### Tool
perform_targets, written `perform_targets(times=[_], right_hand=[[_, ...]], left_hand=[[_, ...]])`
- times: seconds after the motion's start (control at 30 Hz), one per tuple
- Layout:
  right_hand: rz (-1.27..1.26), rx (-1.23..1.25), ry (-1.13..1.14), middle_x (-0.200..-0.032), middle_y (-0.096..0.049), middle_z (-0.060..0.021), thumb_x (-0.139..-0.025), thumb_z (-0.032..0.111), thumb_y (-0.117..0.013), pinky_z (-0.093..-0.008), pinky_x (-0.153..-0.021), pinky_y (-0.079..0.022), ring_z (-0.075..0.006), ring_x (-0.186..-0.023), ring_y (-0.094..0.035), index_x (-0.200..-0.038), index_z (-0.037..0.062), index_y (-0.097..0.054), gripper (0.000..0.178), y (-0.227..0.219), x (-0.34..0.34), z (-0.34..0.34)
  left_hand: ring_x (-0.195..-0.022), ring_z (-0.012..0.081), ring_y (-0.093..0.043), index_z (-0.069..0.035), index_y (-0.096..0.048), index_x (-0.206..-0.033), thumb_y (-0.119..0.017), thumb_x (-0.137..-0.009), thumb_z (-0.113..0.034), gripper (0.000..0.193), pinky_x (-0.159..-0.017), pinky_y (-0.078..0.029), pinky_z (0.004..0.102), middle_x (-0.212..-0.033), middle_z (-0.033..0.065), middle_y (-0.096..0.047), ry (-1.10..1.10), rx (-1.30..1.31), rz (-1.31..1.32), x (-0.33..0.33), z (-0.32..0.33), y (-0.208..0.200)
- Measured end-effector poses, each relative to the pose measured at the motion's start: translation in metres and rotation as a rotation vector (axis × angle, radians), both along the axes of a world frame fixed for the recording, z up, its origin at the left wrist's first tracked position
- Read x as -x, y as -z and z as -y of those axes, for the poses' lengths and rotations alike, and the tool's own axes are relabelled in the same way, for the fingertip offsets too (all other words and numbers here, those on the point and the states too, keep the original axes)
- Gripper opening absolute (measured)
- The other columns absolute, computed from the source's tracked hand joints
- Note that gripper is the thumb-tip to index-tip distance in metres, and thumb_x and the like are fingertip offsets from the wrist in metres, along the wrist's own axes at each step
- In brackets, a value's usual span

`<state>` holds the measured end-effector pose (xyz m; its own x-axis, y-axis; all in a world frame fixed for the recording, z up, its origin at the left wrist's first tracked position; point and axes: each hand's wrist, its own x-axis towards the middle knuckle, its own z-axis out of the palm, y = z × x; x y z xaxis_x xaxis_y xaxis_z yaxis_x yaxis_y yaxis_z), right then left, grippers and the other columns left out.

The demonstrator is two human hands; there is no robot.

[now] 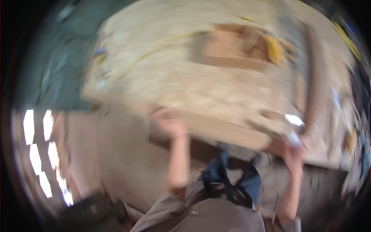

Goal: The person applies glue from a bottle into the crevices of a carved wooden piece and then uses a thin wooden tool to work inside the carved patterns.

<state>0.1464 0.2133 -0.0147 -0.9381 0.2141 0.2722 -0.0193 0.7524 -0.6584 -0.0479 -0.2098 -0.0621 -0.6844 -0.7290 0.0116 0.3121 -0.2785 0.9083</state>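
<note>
So my counter [170, 83] is a big pale wooden top, with an open brown box [235, 62] toward the back and bright panes [28, 127] off left. Any lettering is too smeared to read. My left hand [169, 121] is by the near edge; my right hand [295, 154] is at a pale shiny thing [293, 139]. Can't tell whether either hand's fingers are gripping or loose.

Brn box [226, 46] w/ yel. item [275, 50] at R end; bright panes [34, 158] far L.
</note>
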Motion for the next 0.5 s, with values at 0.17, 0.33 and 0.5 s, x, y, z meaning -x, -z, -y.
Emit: perform_targets(times=[0.17,0.33,0.5], right_hand=[[0.017,0.107,-0.100,-0.077,-0.064,-0.0158,-0.085,0.016,-0.077,-0.0494,-0.062,-0.055,-0.0384,-0.070,-0.068,-0.096,0.0058,-0.060,0.023,-0.010,0.030,0.059],[-0.166,0.154,0.055,-0.064,-0.054,-0.0064,-0.086,0.015,-0.076,-0.0435,-0.067,-0.055,-0.0319,-0.057,-0.060,-0.090,0.0079,-0.052,0.025,-0.012,-0.035,0.054],[-0.173,0.252,0.183,-0.064,-0.052,-0.0060,-0.081,0.012,-0.077,-0.0419,-0.059,-0.051,-0.0300,-0.057,-0.060,-0.088,0.0081,-0.050,0.028,-0.015,-0.065,0.091]], left_hand=[[-0.121,0.0295,-0.060,0.007,-0.048,-0.147,-0.052,-0.108,-0.024,0.050,-0.104,-0.048,0.0368,-0.145,0.0180,-0.058,-0.100,0.864,0.426,-0.021,0.067,-0.016],[-0.113,0.0294,-0.063,0.005,-0.061,-0.113,-0.060,-0.101,-0.022,0.030,-0.096,-0.050,0.0375,-0.145,0.0181,-0.063,-0.062,0.954,0.389,-0.005,0.031,0.004],[-0.119,0.0328,-0.063,0.010,-0.061,-0.116,-0.055,-0.102,-0.016,0.030,-0.100,-0.050,0.0394,-0.143,0.0225,-0.062,0.044,1.110,0.433,-0.016,0.023,-0.024]])
